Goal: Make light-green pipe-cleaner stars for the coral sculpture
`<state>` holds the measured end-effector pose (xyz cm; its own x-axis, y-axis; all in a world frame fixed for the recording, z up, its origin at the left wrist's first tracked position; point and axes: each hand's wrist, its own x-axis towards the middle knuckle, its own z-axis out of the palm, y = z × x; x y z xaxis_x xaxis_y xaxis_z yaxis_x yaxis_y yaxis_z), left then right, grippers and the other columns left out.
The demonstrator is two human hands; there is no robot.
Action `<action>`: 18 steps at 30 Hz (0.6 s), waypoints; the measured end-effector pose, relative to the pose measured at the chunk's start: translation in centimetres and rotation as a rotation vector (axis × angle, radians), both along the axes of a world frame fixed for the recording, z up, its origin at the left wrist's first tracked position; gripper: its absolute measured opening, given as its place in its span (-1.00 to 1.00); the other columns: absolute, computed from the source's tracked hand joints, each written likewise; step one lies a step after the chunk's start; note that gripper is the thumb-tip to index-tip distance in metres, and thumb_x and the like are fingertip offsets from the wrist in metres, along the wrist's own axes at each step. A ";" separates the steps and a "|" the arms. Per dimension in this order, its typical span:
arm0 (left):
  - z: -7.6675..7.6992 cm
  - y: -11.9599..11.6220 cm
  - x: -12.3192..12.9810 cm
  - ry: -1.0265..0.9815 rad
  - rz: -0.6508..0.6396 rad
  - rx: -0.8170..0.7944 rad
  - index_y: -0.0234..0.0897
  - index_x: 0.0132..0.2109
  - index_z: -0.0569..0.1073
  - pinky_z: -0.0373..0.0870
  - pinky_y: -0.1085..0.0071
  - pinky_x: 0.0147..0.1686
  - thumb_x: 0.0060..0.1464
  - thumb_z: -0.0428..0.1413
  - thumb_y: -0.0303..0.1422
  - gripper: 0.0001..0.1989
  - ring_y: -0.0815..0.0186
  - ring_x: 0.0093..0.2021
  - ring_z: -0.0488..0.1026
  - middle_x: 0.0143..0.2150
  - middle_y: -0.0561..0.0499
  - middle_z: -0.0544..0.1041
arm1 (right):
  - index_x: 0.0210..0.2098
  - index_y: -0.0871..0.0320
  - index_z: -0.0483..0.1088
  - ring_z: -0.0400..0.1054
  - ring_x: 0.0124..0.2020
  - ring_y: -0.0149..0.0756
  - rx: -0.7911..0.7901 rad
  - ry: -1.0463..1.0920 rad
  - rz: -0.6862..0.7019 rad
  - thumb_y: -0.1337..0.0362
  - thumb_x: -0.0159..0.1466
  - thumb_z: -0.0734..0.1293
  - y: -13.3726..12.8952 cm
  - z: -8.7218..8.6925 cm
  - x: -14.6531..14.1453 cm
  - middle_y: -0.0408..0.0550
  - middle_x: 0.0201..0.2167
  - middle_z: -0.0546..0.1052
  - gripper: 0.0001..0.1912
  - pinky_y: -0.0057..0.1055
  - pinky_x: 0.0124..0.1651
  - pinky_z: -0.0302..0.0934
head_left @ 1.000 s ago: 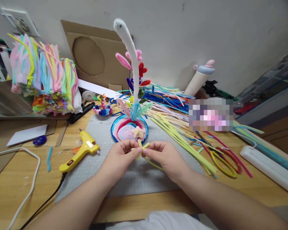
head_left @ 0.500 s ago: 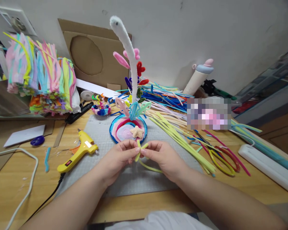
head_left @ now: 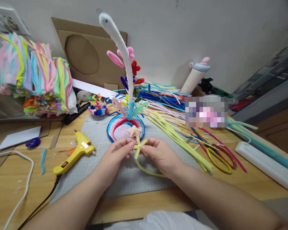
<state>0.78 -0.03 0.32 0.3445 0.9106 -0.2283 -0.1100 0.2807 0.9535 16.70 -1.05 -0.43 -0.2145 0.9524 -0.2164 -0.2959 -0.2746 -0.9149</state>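
Pinching 1 yellow star (head_left: 138, 146) between left hand (head_left: 117, 151) and right hand (head_left: 162, 155). Held above grey mat (head_left: 127, 183), near beige star (head_left: 134, 131)

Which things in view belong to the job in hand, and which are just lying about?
In the job, as I judge it:
yellow star, pinched by the left hand and right hand
loose yellow stems, matching in colour
scissors, probably
glue gun, perhaps

Lying about, apparently:
bottle
cardboard sheet
white card
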 end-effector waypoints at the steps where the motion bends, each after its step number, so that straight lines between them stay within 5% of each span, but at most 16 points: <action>1: 0.0 0.0 0.0 -0.020 0.002 -0.006 -0.30 -0.31 0.45 0.15 0.45 -0.38 -0.01 0.15 -0.18 -0.75 0.35 -0.38 0.26 -0.41 0.02 0.40 | -0.53 0.21 0.44 0.24 -0.52 -0.47 0.014 0.008 -0.008 0.23 0.02 0.45 0.1 0.1 0.1 -0.17 -0.58 0.46 -0.83 -0.47 -0.38 0.06; 6: 0.3 -0.3 0.0 -0.058 -0.127 -0.026 -0.31 -0.30 0.50 0.19 0.40 -0.28 0.08 0.06 -0.12 -0.68 0.24 -0.23 0.32 -0.28 -0.06 0.45 | -0.54 0.20 0.44 0.19 -0.53 -0.44 0.019 0.084 -0.020 0.22 0.02 0.45 0.3 0.8 0.6 -0.17 -0.60 0.41 -0.82 -0.45 -0.39 0.05; 10: 0.9 -0.6 0.2 -0.072 -0.159 -0.031 -0.29 -0.35 0.51 0.20 0.41 -0.16 -0.02 0.18 -0.22 -0.79 0.27 -0.22 0.33 -0.33 -0.01 0.47 | -0.55 0.19 0.43 0.17 -0.55 -0.42 -0.014 0.129 0.015 0.20 0.00 0.45 0.3 1.3 0.6 -0.19 -0.64 0.37 -0.81 -0.43 -0.40 0.06; 18: 0.7 -0.2 -0.2 -0.038 -0.048 -0.074 -0.30 -0.40 0.44 0.03 0.50 -0.53 -0.09 0.24 -0.24 -0.79 0.48 -0.59 0.11 -0.62 0.15 0.27 | -0.56 0.21 0.43 0.13 -0.56 -0.47 -0.009 0.128 0.022 0.23 -0.01 0.46 0.7 1.1 1.1 -0.20 -0.63 0.36 -0.82 -0.45 -0.41 0.02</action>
